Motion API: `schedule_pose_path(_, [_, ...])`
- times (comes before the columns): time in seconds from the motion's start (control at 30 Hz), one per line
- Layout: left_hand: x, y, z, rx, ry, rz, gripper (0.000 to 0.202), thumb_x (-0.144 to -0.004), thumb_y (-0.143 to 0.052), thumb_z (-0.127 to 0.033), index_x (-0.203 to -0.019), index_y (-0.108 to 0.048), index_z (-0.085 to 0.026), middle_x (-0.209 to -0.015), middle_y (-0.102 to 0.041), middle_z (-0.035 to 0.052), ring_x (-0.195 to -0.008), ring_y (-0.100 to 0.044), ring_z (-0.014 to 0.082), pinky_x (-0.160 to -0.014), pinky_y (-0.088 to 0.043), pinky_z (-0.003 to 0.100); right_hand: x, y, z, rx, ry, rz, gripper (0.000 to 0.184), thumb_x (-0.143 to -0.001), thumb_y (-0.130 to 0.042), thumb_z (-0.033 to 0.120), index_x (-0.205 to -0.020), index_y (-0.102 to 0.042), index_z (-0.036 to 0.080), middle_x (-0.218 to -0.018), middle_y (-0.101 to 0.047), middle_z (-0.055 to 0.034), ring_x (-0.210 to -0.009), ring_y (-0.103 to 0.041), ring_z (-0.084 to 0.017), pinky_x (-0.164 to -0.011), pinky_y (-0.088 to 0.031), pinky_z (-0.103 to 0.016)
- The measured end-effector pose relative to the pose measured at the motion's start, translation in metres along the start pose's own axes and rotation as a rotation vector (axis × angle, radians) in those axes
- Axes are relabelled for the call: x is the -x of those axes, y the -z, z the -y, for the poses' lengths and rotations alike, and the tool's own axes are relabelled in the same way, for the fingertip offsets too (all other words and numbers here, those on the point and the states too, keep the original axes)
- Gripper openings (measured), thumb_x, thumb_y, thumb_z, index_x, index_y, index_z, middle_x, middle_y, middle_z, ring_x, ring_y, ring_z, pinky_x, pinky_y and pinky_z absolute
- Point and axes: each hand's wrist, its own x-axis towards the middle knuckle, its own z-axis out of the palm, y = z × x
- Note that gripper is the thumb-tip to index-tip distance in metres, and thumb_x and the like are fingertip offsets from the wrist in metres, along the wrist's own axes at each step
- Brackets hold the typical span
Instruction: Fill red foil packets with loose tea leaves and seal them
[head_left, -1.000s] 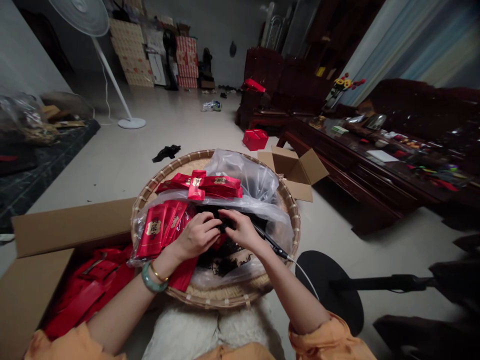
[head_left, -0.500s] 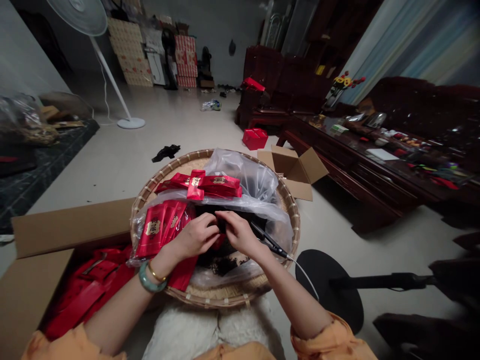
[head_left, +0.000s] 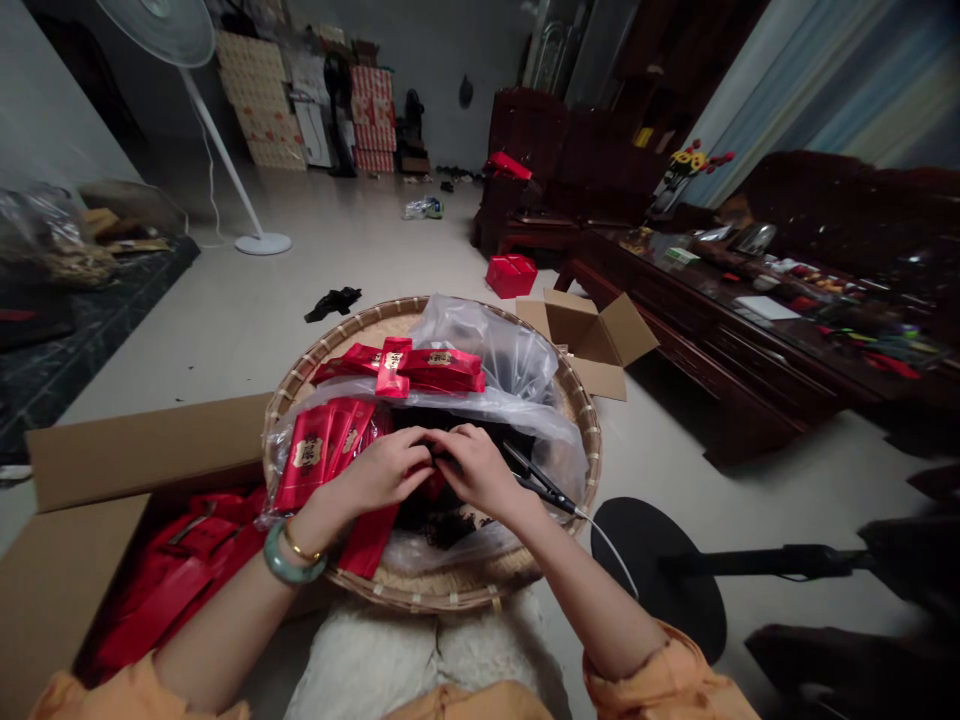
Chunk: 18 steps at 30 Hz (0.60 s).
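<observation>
My left hand point(head_left: 384, 472) and my right hand point(head_left: 477, 468) meet fingertip to fingertip over the middle of a round woven basket tray point(head_left: 577, 395). Both are closed in a pinch on something small and dark red that the fingers mostly hide. Under them lies dark loose tea point(head_left: 442, 520) on a clear plastic bag point(head_left: 487, 355). A fan of red packets point(head_left: 322, 450) lies just left of my left hand, and more red packets point(head_left: 420, 368) are stacked at the tray's far side. A black-handled tool with a white cable point(head_left: 544, 487) rests beside my right wrist.
An open cardboard box point(head_left: 97, 470) holding red packaging point(head_left: 172, 580) stands at my left. Another open carton point(head_left: 589, 335) and a red box point(head_left: 511, 275) sit on the floor beyond the tray. A black stand base point(head_left: 660, 570) is at right, a dark wooden table point(head_left: 750, 330) further right, a standing fan point(head_left: 225, 160) far left.
My two hands have drawn closer together, fingertips now touching over the tea. The left forearm has shifted slightly left and down.
</observation>
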Motion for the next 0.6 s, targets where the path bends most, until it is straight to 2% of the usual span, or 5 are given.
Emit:
schedule_pose_path(0.1, [0.003,-0.002,0.003,0.001,-0.031,-0.019,0.013,-0.086,-0.05,-0.017,-0.088,-0.063,-0.016,-0.099,-0.061,0.0086,-0.091,-0.059,0.0172,-0.08,-0.051,0.028,0.002,0.001,0.004,0.162,0.022,0.083,0.033,-0.09,-0.046,0.019,-0.122,-0.053,0.017,-0.099,-0.067,-0.0113,-0.107,-0.05,-0.027,-0.086,-0.042,-0.042])
schedule_pose_path(0.2, [0.004,0.0,0.006,-0.036,-0.038,-0.053,0.015,-0.088,-0.049,-0.02,-0.088,-0.063,-0.016,-0.101,-0.061,0.0094,-0.091,-0.059,0.0175,-0.078,-0.051,0.029,0.003,0.003,0.006,0.179,0.049,0.115,0.033,-0.091,-0.046,0.024,-0.12,-0.054,0.014,-0.109,-0.064,-0.014,-0.116,-0.046,-0.029,-0.093,-0.039,-0.045])
schedule_pose_path(0.3, [0.005,0.001,0.009,-0.022,-0.026,-0.061,0.014,-0.089,-0.05,-0.022,-0.088,-0.063,-0.016,-0.1,-0.061,0.0085,-0.088,-0.06,0.0165,-0.076,-0.05,0.028,0.005,0.008,0.004,0.069,0.043,0.035,0.032,-0.09,-0.048,0.025,-0.12,-0.053,0.017,-0.115,-0.062,-0.0109,-0.114,-0.048,-0.025,-0.095,-0.04,-0.043])
schedule_pose_path(0.4, [0.005,-0.001,0.01,0.01,-0.013,-0.063,0.014,-0.089,-0.05,-0.022,-0.089,-0.063,-0.016,-0.098,-0.061,0.0075,-0.087,-0.06,0.0156,-0.076,-0.05,0.027,0.007,0.012,0.001,0.027,0.025,-0.021,0.031,-0.087,-0.05,0.021,-0.117,-0.055,0.02,-0.108,-0.065,-0.0087,-0.106,-0.05,-0.023,-0.089,-0.042,-0.04])
schedule_pose_path(0.6, [0.004,-0.008,0.009,0.087,0.015,-0.081,0.015,-0.089,-0.049,-0.021,-0.09,-0.063,-0.018,-0.097,-0.06,0.0066,-0.088,-0.06,0.0153,-0.077,-0.05,0.028,0.005,0.001,-0.003,0.223,-0.03,0.169,0.024,-0.087,-0.054,0.028,-0.108,-0.06,0.017,-0.096,-0.067,-0.011,-0.103,-0.049,-0.026,-0.083,-0.042,-0.038])
